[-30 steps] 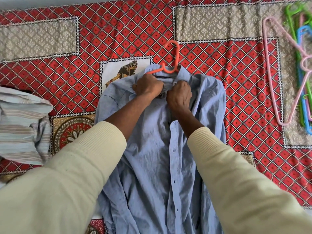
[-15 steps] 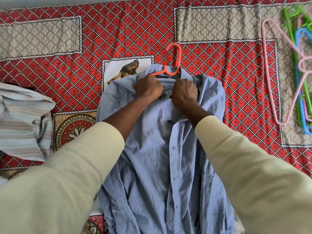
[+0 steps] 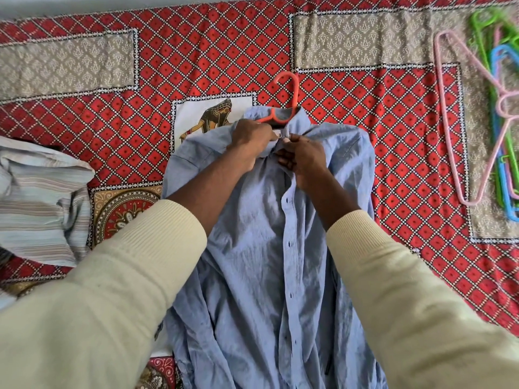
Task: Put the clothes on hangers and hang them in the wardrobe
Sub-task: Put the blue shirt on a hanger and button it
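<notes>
A light blue button-up shirt (image 3: pixel 261 262) lies front up on the patterned bedspread. An orange plastic hanger (image 3: pixel 292 88) sits inside its collar, hook pointing away from me. My left hand (image 3: pixel 248 143) pinches the left side of the collar opening, just below the hanger's neck. My right hand (image 3: pixel 302 157) pinches the right side of the placket at the top button. The two hands almost touch at the collar. The hanger's arms are hidden under the shirt's shoulders.
A striped shirt (image 3: pixel 39 197) lies bunched at the left edge. Several spare hangers lie at the far right: a pink one (image 3: pixel 446 113), a green one (image 3: pixel 483 43) and a blue one (image 3: pixel 498 122). The red and grey bedspread (image 3: pixel 196 51) covers the whole surface.
The shirt fronts, apart at the chest a second ago, now lie closed over each other. Both hands have moved together at the top of the collar.
</notes>
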Tool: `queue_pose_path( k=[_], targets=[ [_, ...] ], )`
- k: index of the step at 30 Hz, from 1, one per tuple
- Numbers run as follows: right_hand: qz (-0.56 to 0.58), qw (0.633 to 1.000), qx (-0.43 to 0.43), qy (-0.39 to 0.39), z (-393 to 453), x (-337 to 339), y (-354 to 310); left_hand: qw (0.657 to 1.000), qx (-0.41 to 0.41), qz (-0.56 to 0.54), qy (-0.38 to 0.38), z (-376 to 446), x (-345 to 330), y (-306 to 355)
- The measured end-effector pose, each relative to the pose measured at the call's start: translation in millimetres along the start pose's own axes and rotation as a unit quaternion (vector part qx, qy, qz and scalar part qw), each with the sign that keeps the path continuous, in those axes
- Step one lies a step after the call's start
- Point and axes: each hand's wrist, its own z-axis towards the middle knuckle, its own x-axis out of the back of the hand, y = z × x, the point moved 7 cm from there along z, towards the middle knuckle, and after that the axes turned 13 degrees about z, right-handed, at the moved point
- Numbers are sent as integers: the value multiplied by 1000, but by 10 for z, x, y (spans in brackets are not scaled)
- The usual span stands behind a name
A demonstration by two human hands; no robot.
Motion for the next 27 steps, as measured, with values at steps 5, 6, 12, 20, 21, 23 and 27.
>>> queue_pose_path(
  k=[5, 6, 12, 20, 21, 23, 27],
  targets=[
    [45, 999, -23, -3, 35, 12, 101, 999, 5, 14, 29, 118, -117, -69],
    [51, 998, -28, -5, 56, 15, 126, 999, 5, 17, 38, 203, -158, -102],
    [75, 997, -21, -11, 78, 35, 176, 997, 6, 41, 69, -44, -54, 12],
    [177, 983, -57, -7, 75, 19, 186, 1000, 2, 3, 12, 65, -50, -50],
    [196, 978, -70, -17, 72, 1, 191, 1000, 1, 1, 5, 73, -47, -45],
    [170, 982, -74, -30, 92, -15, 205, 1000, -6, 7, 3, 79, -37, -28],
    [57, 997, -52, -17, 151, 21, 210, 999, 0, 16, 36, 126, -80, -75]
  ],
)
